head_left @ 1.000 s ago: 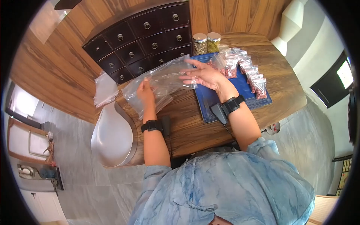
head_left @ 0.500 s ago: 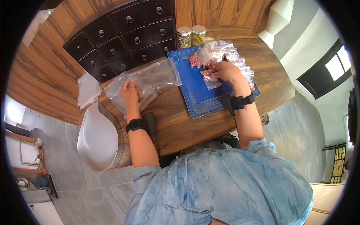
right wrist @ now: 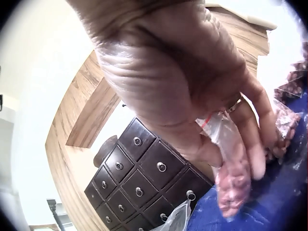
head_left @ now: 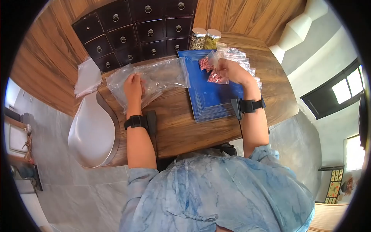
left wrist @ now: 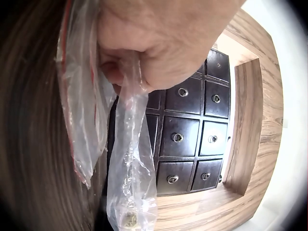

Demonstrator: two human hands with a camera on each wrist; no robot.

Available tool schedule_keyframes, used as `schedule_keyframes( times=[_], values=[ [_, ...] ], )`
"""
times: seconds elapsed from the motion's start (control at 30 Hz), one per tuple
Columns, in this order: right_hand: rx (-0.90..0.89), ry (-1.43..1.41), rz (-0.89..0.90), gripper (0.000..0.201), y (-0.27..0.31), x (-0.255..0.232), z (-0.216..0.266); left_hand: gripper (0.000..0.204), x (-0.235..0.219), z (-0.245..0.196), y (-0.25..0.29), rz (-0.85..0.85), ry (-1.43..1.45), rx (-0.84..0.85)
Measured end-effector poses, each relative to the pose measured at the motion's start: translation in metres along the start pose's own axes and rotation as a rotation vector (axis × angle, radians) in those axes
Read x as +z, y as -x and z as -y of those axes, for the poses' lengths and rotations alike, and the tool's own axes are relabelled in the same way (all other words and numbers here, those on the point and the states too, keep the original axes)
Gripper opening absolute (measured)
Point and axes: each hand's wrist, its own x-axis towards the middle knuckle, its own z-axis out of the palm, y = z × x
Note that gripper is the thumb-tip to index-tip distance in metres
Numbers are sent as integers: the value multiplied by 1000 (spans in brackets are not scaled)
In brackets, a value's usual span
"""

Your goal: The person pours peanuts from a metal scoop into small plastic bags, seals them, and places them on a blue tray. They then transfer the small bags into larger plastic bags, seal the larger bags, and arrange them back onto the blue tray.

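Observation:
My left hand (head_left: 134, 89) grips a large clear plastic bag (head_left: 168, 73), which stretches right toward a blue tray (head_left: 208, 100). In the left wrist view the bag's film (left wrist: 132, 163) bunches up between the curled fingers. Over the tray, my right hand (head_left: 236, 72) pinches a small zip bag of reddish-pink beans or nuts (head_left: 215, 77) by its upper part. The right wrist view shows this small bag (right wrist: 233, 185) hanging between thumb and fingers. Another filled zip bag (head_left: 205, 64) lies just behind it on the tray.
More filled zip bags (head_left: 237, 56) line the tray's back and right side. Two lidded jars (head_left: 212, 40) stand behind it. A dark drawer cabinet (head_left: 150, 33) stands at the back left, with a stack of flat bags (head_left: 88, 76) beside it and a pale chair (head_left: 92, 133) nearer.
My right hand, earlier spread at the large bag's right end, has moved right to the tray and taken up a small filled bag. My left hand keeps hold of the large bag.

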Motion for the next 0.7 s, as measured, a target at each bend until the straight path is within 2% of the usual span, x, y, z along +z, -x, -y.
schedule_keyframes(
  times=[0.07, 0.1, 0.2, 0.23, 0.37, 0.47, 0.5, 0.6, 0.7],
  values=[
    [-67, -94, 47, 7, -8, -6, 13, 21, 1, -1, 1, -10, 5, -3],
    [-105, 123, 31, 12, -11, -12, 25, 21, 2, -3, 2, -19, 6, -9],
    [-205, 77, 74, 13, -33, -20, 37, 20, 2, -3, 2, -10, -2, -7],
    [-318, 100, 55, 15, -54, -18, 21, 20, 1, -3, 1, 2, -8, -1],
    [-261, 317, 141, 18, -94, -21, 14, 20, 3, 0, -2, -33, -58, 6],
    [-121, 428, 191, 19, -111, -21, 8, 19, 4, -2, 0, -36, -66, 16],
    [-197, 509, 174, 24, -116, -22, 2, 19, 4, -3, 1, -35, -67, 16],
    [-162, 591, 120, 28, -116, -24, -1, 19, 3, -2, 1, -30, -75, 18],
    [29, 627, 304, 33, -122, -27, 8, 19, 4, 1, 0, -12, -90, 14]
  ],
)
